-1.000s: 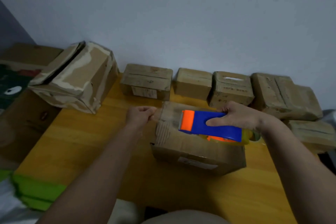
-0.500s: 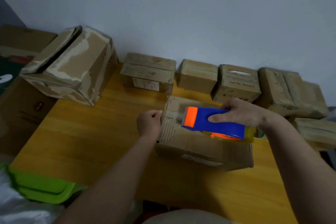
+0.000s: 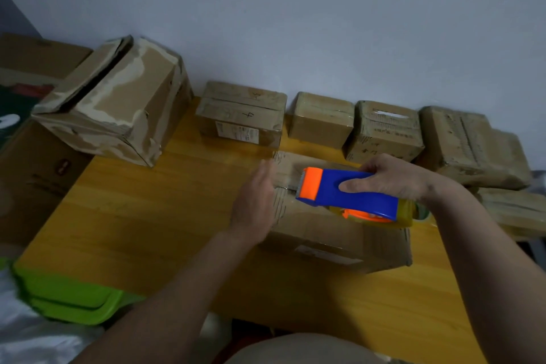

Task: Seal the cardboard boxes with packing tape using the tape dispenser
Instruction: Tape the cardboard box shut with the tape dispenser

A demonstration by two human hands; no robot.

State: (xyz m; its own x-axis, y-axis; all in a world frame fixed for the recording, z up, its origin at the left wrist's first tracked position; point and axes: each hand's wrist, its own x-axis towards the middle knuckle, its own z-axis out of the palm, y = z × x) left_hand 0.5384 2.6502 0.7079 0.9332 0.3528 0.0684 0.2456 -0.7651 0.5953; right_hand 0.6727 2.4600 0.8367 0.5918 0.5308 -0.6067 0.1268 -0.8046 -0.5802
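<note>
A brown cardboard box (image 3: 334, 239) lies on the wooden table (image 3: 153, 210) in front of me. My right hand (image 3: 393, 177) grips a blue and orange tape dispenser (image 3: 345, 195) and holds it over the top of the box, orange cutter end pointing left. My left hand (image 3: 255, 204) lies flat, fingers straight, against the box's left end, pressing on the clear tape there. The tape roll under the dispenser is partly hidden.
A row of small taped cardboard boxes (image 3: 245, 114) stands along the wall behind. A large worn box (image 3: 118, 103) sits at the back left, another big carton (image 3: 32, 180) beside the table. A green lid (image 3: 68, 295) lies at the near left edge.
My left hand let go of the pinched tape end and flattened against the box's left side. The dispenser stayed over the box top, shifting slightly. The camera tilted.
</note>
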